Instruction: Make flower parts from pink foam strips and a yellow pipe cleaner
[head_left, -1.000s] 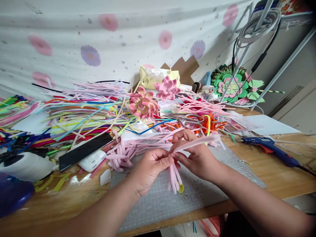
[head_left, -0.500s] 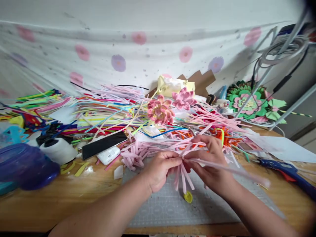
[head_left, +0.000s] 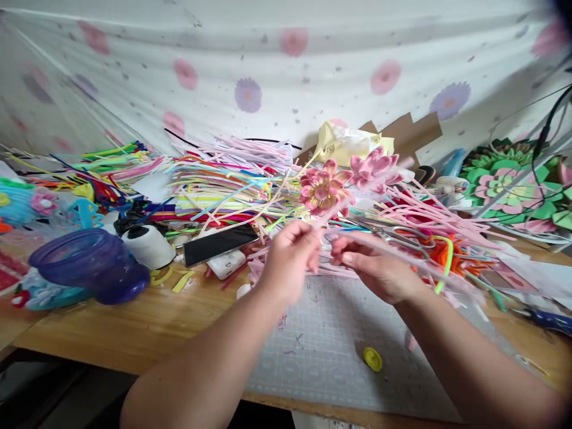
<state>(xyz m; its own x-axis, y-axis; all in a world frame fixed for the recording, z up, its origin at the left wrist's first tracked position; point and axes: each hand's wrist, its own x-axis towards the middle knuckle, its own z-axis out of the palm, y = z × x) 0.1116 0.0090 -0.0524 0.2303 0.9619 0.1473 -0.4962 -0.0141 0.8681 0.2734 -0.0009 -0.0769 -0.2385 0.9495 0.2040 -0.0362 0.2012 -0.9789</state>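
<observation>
Over the grey cutting mat (head_left: 313, 345), my left hand (head_left: 288, 259) is closed in a pinch on pink pipe cleaners (head_left: 331, 213), which stick up past the fingertips, blurred. My right hand (head_left: 379, 265) is close beside it, with thumb and fingers pinched. A pale pink length, smeared by motion, runs from between the hands across the back of the right hand toward the right. The fingers hide where the strands meet. On the mat below lies a small yellow coiled disc (head_left: 372, 359). Two finished pink flowers, the nearer one (head_left: 324, 187) with a yellow centre, stand behind my hands.
Heaps of coloured pipe cleaners (head_left: 214, 190) cover the back of the table. A black phone (head_left: 221, 243), a white spool (head_left: 149, 247) and a purple container (head_left: 89, 265) are at left. Scissors (head_left: 409, 235) and a blue glue gun (head_left: 547, 320) lie at right.
Both hands have lifted away from me toward the flowers. The pink strands that hung below the fingers now point up. The view has shifted right, showing more of the mat.
</observation>
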